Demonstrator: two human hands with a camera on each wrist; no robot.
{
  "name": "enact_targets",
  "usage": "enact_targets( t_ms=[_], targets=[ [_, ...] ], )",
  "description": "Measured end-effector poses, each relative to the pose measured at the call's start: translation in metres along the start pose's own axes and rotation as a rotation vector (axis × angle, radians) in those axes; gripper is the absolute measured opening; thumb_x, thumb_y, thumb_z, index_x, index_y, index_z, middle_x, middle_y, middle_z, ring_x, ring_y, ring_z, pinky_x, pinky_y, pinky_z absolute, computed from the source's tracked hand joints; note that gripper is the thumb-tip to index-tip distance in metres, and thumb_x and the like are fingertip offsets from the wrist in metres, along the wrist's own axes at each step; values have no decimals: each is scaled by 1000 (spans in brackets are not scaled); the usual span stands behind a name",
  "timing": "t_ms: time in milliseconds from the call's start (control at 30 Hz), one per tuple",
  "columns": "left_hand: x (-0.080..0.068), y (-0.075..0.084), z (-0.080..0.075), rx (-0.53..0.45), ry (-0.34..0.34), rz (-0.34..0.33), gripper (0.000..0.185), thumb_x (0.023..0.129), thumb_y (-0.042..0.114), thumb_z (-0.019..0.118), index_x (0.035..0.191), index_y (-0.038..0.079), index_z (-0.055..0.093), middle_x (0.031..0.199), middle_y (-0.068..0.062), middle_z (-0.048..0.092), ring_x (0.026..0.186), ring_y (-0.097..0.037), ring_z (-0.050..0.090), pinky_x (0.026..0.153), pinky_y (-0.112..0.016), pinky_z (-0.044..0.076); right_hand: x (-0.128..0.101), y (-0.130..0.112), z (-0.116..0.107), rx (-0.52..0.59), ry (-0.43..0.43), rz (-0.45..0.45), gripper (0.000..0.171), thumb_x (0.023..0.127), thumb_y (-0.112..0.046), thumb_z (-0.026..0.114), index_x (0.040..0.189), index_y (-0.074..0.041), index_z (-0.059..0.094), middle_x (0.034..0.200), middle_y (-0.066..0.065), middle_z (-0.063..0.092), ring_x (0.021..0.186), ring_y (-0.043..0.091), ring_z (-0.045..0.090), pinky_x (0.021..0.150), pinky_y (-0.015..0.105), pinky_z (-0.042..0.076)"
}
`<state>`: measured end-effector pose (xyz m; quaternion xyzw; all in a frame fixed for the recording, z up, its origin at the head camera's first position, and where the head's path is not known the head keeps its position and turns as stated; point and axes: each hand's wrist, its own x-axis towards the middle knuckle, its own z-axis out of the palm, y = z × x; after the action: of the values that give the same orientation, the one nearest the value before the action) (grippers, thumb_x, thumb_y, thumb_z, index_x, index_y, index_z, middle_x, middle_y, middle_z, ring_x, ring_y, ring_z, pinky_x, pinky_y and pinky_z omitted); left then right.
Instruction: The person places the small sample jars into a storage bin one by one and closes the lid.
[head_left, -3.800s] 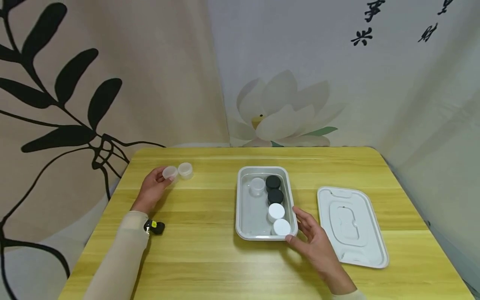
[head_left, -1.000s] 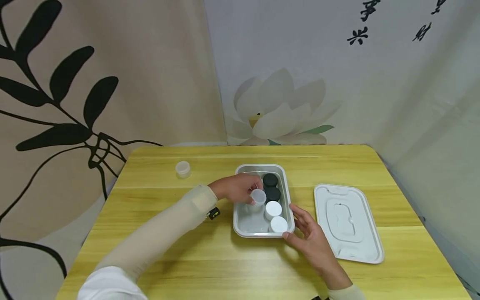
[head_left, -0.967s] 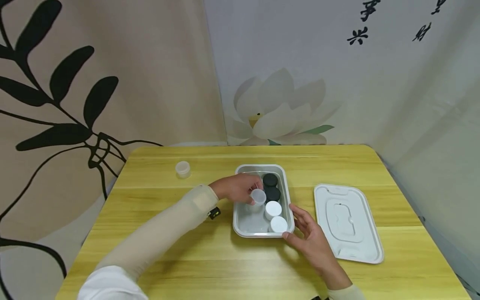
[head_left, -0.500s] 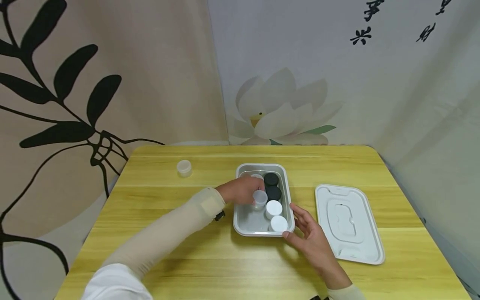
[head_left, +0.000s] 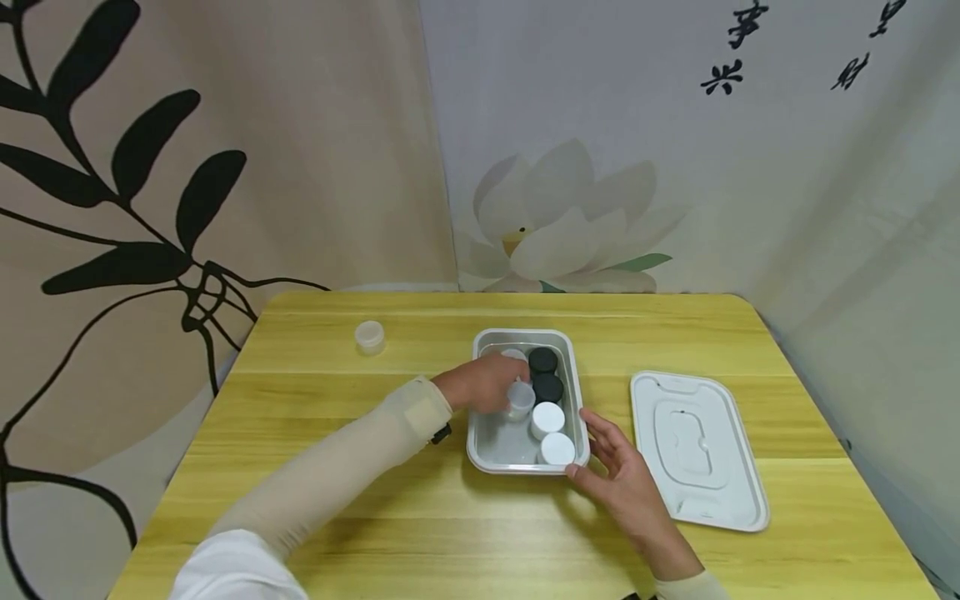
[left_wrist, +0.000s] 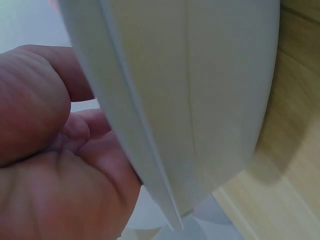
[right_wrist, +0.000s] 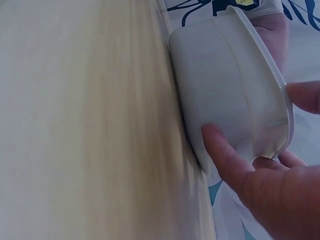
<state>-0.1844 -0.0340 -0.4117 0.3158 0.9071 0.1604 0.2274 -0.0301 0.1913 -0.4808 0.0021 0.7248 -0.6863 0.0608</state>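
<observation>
My left hand (head_left: 489,383) reaches into a white rectangular box (head_left: 495,450) and pinches a small clear plastic jar (head_left: 520,403) beside the right-hand row. A second clear jar (head_left: 514,354) stands behind it, partly hidden by the hand. That row holds two black-capped jars (head_left: 547,388) and two white-capped jars (head_left: 547,420). My right hand (head_left: 626,479) grips the box's near right corner, thumb at the rim. In the right wrist view, one finger lies along the outer box wall (right_wrist: 215,75). The left wrist view shows the curled left hand (left_wrist: 70,175) over the rim; its jar is hidden.
Another clear jar (head_left: 369,337) stands alone at the table's back left. A white lid (head_left: 701,450) lies flat to the right of the box, close to the right hand. The wooden table (head_left: 420,517) ends at a printed curtain (head_left: 360,150) behind.
The left hand picked up one of two clear jars at the back left and carried it right into the box. Over the last half second both hands stay nearly still.
</observation>
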Motion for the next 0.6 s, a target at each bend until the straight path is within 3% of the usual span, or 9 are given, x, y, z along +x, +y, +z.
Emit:
enact_targets(
  t_ms=[167, 367, 600],
  targets=[
    [-2, -2, -1, -20, 18, 20, 43, 89, -2, 79, 130, 7, 68, 127, -8, 72, 115, -21, 65, 105, -38, 54, 1, -1, 0, -20, 0, -10, 80, 89, -2, 80, 160, -9, 43, 162, 18, 48, 149, 44, 43, 105, 18, 48],
    [-5, -6, -4, -49, 56, 68, 39, 89, -5, 78, 126, 3, 71, 120, -12, 74, 107, -24, 64, 100, -42, 55, 2, 0, -1, -26, -13, -23, 79, 90, -2, 79, 160, -7, 42, 161, 20, 49, 148, 45, 43, 105, 17, 47],
    [-14, -15, -16, -130, 148, 47, 28, 95, 2, 75, 123, 3, 71, 106, -13, 70, 99, -21, 59, 94, -35, 52, 2, -2, -2, -43, -11, -14, 78, 90, -3, 80, 159, -9, 43, 161, 17, 50, 148, 44, 44, 105, 16, 46]
  ],
)
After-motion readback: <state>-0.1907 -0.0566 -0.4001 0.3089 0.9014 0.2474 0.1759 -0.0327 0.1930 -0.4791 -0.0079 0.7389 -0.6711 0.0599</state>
